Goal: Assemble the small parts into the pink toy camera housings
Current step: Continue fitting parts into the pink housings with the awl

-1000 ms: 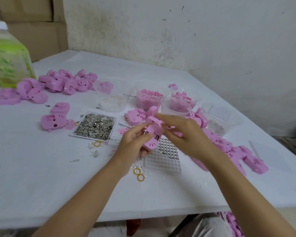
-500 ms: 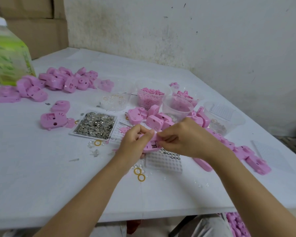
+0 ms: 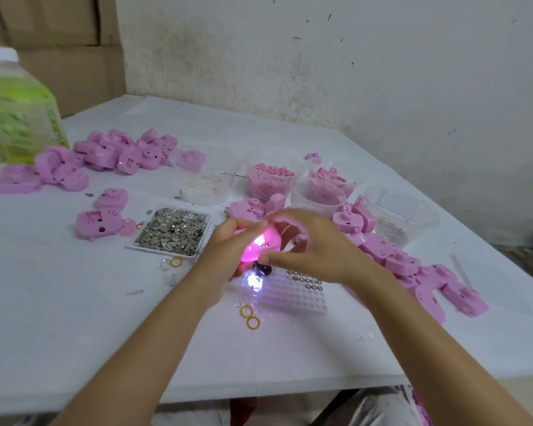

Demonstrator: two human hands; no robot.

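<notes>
The pink housing [image 3: 260, 245] is held just above the tabletop [image 3: 74, 333], about midway along it and over the far left corner of the white grid tray [image 3: 293, 295]. Half a second ago it was plain dull pink. Now it glows bright magenta with a white core, and a white patch of light falls on the tray beneath it. Its visible part runs on a slant, the upper end toward the far right and the lower, lit end down toward the near edge; glare and fingers hide which face is up. The left hand [image 3: 228, 250] has its grip pinching the housing from the left, and the right hand [image 3: 314, 247] has its grip curled round it from the right, much as before. Left of the hands lies a tray of metal bits [image 3: 173, 230], and nearer the near edge two orange rings [image 3: 250, 316]. More housings are heaped toward the right edge [image 3: 413, 272] and the far left corner [image 3: 105, 155].
</notes>
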